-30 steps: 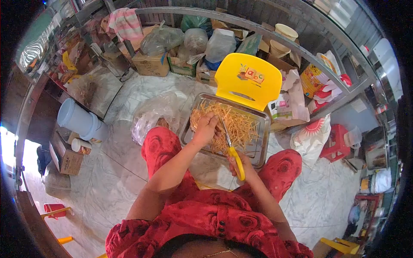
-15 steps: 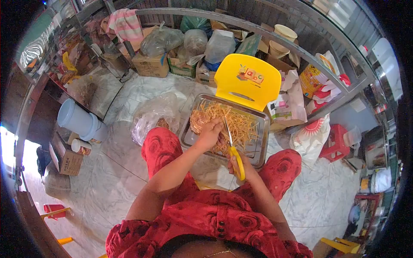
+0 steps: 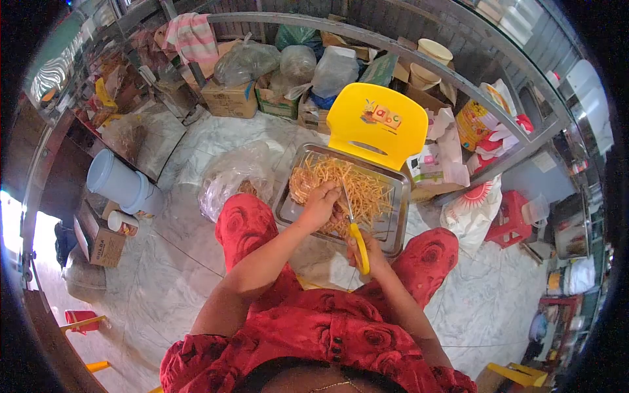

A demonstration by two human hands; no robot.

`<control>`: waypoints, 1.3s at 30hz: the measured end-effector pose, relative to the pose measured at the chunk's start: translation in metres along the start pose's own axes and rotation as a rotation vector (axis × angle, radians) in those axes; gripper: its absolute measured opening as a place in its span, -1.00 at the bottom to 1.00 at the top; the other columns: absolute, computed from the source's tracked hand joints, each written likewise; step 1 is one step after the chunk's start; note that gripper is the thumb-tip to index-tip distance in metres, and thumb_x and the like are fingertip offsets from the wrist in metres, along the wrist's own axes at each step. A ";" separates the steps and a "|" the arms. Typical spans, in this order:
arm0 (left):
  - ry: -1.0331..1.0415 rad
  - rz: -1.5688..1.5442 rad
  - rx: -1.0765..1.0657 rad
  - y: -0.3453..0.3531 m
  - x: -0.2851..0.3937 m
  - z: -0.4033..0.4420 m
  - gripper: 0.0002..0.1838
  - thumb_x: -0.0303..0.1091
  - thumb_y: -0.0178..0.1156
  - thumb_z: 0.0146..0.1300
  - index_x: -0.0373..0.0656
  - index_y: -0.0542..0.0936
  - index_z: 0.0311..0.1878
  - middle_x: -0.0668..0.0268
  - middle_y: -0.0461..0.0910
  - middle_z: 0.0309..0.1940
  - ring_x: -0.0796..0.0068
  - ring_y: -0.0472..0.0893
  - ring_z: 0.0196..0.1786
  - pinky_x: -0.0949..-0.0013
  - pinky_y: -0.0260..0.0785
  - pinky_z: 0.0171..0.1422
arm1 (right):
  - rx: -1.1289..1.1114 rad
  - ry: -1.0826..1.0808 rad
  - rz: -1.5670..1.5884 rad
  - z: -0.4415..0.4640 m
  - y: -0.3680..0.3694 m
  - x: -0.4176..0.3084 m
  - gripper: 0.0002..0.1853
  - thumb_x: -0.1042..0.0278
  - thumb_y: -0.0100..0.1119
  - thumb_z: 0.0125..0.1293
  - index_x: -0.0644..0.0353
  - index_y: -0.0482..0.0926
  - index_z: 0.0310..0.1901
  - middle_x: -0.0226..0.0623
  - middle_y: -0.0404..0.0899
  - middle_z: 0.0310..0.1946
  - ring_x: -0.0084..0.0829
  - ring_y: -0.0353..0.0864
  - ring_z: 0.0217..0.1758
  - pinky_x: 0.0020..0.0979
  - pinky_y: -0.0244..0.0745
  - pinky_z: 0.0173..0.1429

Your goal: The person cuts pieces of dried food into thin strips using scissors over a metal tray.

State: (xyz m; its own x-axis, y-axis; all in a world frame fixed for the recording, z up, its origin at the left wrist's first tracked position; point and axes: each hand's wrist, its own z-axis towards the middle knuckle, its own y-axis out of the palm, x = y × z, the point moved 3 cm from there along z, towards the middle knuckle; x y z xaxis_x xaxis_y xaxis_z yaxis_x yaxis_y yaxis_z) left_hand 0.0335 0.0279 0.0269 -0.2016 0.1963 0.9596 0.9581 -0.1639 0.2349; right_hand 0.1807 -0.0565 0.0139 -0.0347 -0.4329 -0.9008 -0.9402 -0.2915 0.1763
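Observation:
A metal tray [image 3: 400, 213] rests in front of my knees, on the seat of a yellow chair [image 3: 377, 121] as far as I can see. Thin tan strips [image 3: 367, 187] are heaped over it, with a rounder, pinkish-brown bundle [image 3: 303, 183] at its left side. My left hand [image 3: 321, 204] is closed on some of the strips. Yellow-handled scissors [image 3: 359, 242] are in my right hand [image 3: 368, 254], their blades pointing away from me beside my left fingers. What lies exactly between the blades is too small to make out.
A clear plastic bag [image 3: 239, 177] with brown contents lies left of the tray. Cardboard boxes [image 3: 229, 98] and stuffed bags line the back under a metal frame. Pale blue buckets [image 3: 121, 183] are at the left; a white sack [image 3: 475, 213] and a red crate [image 3: 510, 219] stand right.
The scissor handles have tilted slightly and shifted a little left in my right hand. My left hand stays almost in place on the strips.

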 end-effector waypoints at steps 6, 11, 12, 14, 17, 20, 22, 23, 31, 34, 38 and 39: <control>-0.040 0.047 -0.051 0.009 0.003 -0.008 -0.84 -0.31 -0.12 0.28 -0.19 0.37 -0.32 0.33 0.39 -0.71 0.57 0.42 -0.74 0.50 0.27 -0.70 | 0.035 -0.117 -0.013 0.003 -0.004 -0.001 -0.62 -0.02 0.03 0.17 0.15 0.34 -0.22 -0.46 0.33 -0.69 -0.61 0.28 -0.77 -0.61 0.27 -0.68; -0.022 0.079 -0.033 0.011 0.002 -0.009 -0.83 -0.30 -0.12 0.28 -0.19 0.36 -0.33 0.34 0.38 -0.71 0.58 0.42 -0.73 0.52 0.27 -0.69 | 0.042 -0.032 -0.081 0.000 -0.003 -0.006 -0.58 -0.06 0.04 0.16 0.17 0.37 -0.19 -0.49 0.31 -0.74 -0.66 0.28 -0.79 -0.62 0.25 -0.72; -0.003 0.085 -0.033 0.011 0.001 -0.007 -0.83 -0.30 -0.12 0.28 -0.19 0.35 -0.34 0.35 0.38 -0.71 0.58 0.43 -0.73 0.53 0.27 -0.69 | 0.042 -0.031 -0.081 0.001 -0.002 -0.005 -0.58 -0.06 0.04 0.16 0.17 0.37 -0.19 -0.49 0.31 -0.74 -0.66 0.28 -0.79 -0.62 0.25 -0.72; 0.015 0.091 -0.033 0.011 0.002 -0.007 -0.82 -0.30 -0.13 0.28 -0.19 0.34 -0.35 0.35 0.37 -0.71 0.58 0.43 -0.72 0.53 0.27 -0.69 | 0.081 -0.011 -0.078 0.001 -0.002 -0.003 -0.58 -0.05 0.05 0.16 0.17 0.38 -0.18 -0.49 0.30 -0.76 -0.66 0.26 -0.81 -0.63 0.23 -0.74; -0.008 0.071 -0.030 0.010 0.009 -0.006 -0.82 -0.31 -0.14 0.29 -0.19 0.32 -0.37 0.35 0.36 -0.72 0.57 0.44 -0.72 0.53 0.27 -0.69 | 0.060 -0.022 -0.037 0.001 -0.003 -0.004 -0.60 -0.04 0.05 0.16 0.16 0.38 -0.21 -0.49 0.29 -0.76 -0.65 0.25 -0.81 -0.61 0.23 -0.73; 0.050 0.040 0.061 -0.003 0.019 0.002 -0.82 -0.31 -0.15 0.29 -0.19 0.31 -0.38 0.34 0.36 -0.69 0.56 0.44 -0.72 0.53 0.27 -0.70 | -0.041 -0.061 -0.034 0.001 -0.001 -0.007 -0.62 -0.03 0.04 0.17 0.15 0.36 -0.21 -0.47 0.31 -0.70 -0.64 0.29 -0.77 -0.59 0.28 -0.68; 0.067 0.011 0.095 -0.013 0.025 0.006 -0.83 -0.33 -0.16 0.29 -0.20 0.30 -0.38 0.32 0.38 -0.66 0.54 0.45 -0.71 0.52 0.30 -0.70 | -0.069 -0.054 -0.065 -0.003 -0.001 -0.007 -0.57 -0.07 -0.02 0.19 0.17 0.34 -0.16 -0.44 0.34 -0.64 -0.62 0.32 -0.70 -0.59 0.28 -0.61; 0.066 0.012 0.095 -0.017 0.025 0.008 -0.83 -0.33 -0.16 0.29 -0.20 0.30 -0.38 0.32 0.38 -0.66 0.54 0.45 -0.71 0.52 0.30 -0.70 | -0.094 -0.049 -0.097 -0.004 -0.001 -0.007 -0.52 -0.10 -0.07 0.20 0.20 0.32 -0.11 -0.40 0.37 -0.57 -0.60 0.36 -0.64 -0.60 0.29 -0.55; 0.102 0.003 0.178 -0.024 0.036 0.011 -0.83 -0.32 -0.15 0.30 -0.23 0.32 -0.31 0.30 0.39 -0.64 0.50 0.49 -0.68 0.50 0.35 -0.70 | -0.160 -0.039 -0.143 -0.004 -0.001 -0.002 -0.47 -0.17 -0.09 0.18 0.18 0.29 -0.09 -0.43 0.35 -0.54 -0.63 0.32 -0.62 -0.61 0.29 -0.52; 0.130 0.052 0.178 -0.028 0.033 0.013 -0.83 -0.32 -0.15 0.29 -0.23 0.32 -0.31 0.30 0.40 -0.63 0.50 0.49 -0.69 0.50 0.35 -0.70 | -0.172 -0.048 -0.135 -0.004 0.000 -0.001 -0.48 -0.16 -0.08 0.18 0.17 0.29 -0.09 -0.43 0.34 -0.54 -0.65 0.31 -0.61 -0.62 0.29 -0.52; 0.140 0.096 0.212 -0.029 0.036 0.013 -0.83 -0.33 -0.14 0.29 -0.22 0.31 -0.34 0.29 0.41 -0.64 0.51 0.48 -0.69 0.50 0.35 -0.70 | -0.170 -0.038 -0.133 -0.005 -0.001 -0.002 -0.50 -0.14 -0.07 0.18 0.16 0.29 -0.10 -0.43 0.34 -0.54 -0.65 0.31 -0.61 -0.62 0.29 -0.51; 0.132 0.108 0.212 -0.028 0.038 0.012 -0.83 -0.34 -0.14 0.28 -0.22 0.31 -0.36 0.29 0.42 -0.64 0.51 0.49 -0.69 0.50 0.35 -0.71 | -0.171 -0.039 -0.133 -0.004 -0.001 -0.001 -0.50 -0.14 -0.07 0.18 0.16 0.29 -0.10 -0.43 0.34 -0.54 -0.65 0.31 -0.61 -0.62 0.29 -0.51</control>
State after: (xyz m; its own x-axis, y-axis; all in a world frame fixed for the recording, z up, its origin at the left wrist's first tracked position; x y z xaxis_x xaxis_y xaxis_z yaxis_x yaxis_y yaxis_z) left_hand 0.0009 0.0517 0.0552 -0.1071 0.0590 0.9925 0.9939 0.0315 0.1054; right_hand 0.1835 -0.0595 0.0164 0.0695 -0.3491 -0.9345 -0.8666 -0.4852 0.1168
